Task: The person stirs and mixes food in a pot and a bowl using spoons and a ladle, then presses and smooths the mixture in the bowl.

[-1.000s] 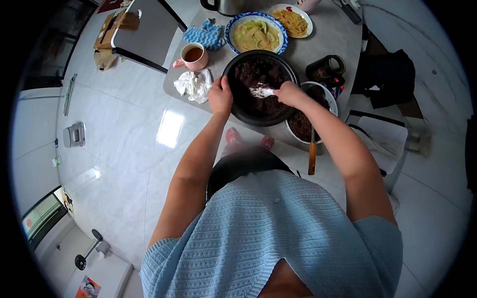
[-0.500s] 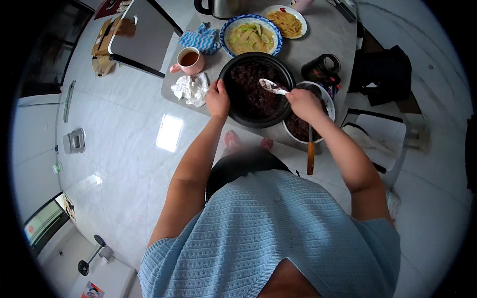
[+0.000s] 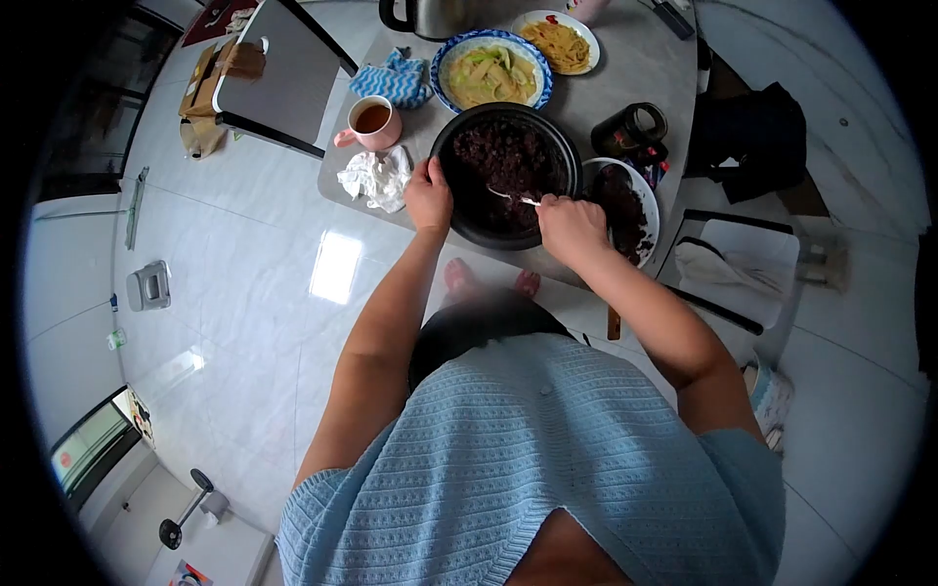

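Note:
A black pot [image 3: 469, 221] of dark, grainy food [image 3: 503, 154] stands near the table's front edge. My left hand [image 3: 428, 195] grips its left rim, thumb on top. My right hand [image 3: 574, 229] is closed around the handle of a white spoon [image 3: 510, 197], turned on edge with its head in the food. Partly under my right forearm is a white bowl [image 3: 653, 217] with more dark food [image 3: 622, 205]. From that bowl a wooden handle [image 3: 614, 323] sticks out past the table edge, its upper part hidden by my arm.
Behind the pot are a blue-rimmed dish [image 3: 540, 68], a plate of yellow strips [image 3: 559, 45] and a kettle [image 3: 438, 18]. To the left are a pink cup [image 3: 377, 133], crumpled tissue [image 3: 375, 180] and a blue-white cloth [image 3: 393, 78]. A dark jar [image 3: 625, 137] stands right; chairs [image 3: 283, 78] flank the table.
My right hand has moved left and down with the spoon, whose head has gone from above the pot's right side down into the food. My left hand stays on the rim.

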Action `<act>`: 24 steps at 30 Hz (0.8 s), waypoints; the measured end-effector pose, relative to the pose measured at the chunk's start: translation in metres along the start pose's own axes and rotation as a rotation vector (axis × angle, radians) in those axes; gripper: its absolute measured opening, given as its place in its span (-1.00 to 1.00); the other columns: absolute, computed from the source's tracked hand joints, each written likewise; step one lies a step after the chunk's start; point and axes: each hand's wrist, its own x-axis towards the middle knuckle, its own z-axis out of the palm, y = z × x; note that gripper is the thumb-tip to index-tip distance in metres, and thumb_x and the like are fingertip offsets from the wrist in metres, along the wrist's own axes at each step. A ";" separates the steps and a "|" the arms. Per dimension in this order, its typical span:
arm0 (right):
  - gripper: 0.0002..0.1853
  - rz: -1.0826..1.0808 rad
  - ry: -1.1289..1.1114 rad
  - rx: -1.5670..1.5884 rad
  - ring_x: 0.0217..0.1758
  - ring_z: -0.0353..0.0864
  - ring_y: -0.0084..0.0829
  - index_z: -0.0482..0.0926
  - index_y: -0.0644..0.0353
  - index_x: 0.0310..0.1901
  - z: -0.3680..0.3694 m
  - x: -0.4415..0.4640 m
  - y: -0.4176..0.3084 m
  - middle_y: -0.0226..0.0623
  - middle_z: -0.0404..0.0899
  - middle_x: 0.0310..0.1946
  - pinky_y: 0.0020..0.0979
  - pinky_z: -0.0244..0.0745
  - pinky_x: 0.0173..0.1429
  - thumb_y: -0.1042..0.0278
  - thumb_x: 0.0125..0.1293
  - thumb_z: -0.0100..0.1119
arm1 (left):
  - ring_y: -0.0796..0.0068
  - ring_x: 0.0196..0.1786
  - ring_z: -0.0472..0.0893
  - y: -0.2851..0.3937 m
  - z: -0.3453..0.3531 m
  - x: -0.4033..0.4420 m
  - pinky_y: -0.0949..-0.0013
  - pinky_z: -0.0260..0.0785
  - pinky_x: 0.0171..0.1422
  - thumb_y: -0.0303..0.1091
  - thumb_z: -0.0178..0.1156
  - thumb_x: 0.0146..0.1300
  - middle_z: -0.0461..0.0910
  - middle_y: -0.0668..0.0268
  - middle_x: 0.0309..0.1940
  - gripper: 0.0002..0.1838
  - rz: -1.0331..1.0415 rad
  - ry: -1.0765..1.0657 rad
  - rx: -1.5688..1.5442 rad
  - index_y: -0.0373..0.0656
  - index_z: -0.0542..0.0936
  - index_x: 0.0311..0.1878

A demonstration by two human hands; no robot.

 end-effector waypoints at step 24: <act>-0.73 0.059 0.436 0.300 -0.28 0.57 -0.07 0.40 0.10 -0.04 0.019 -0.015 0.005 -0.17 0.44 -0.13 -0.09 0.47 -0.28 0.43 0.20 0.05 | 0.17 -0.36 0.60 -0.003 -0.002 0.002 0.26 0.39 -0.21 -0.14 0.02 0.33 0.60 0.01 -0.43 -0.64 0.008 -0.056 -0.023 -0.30 0.58 -0.18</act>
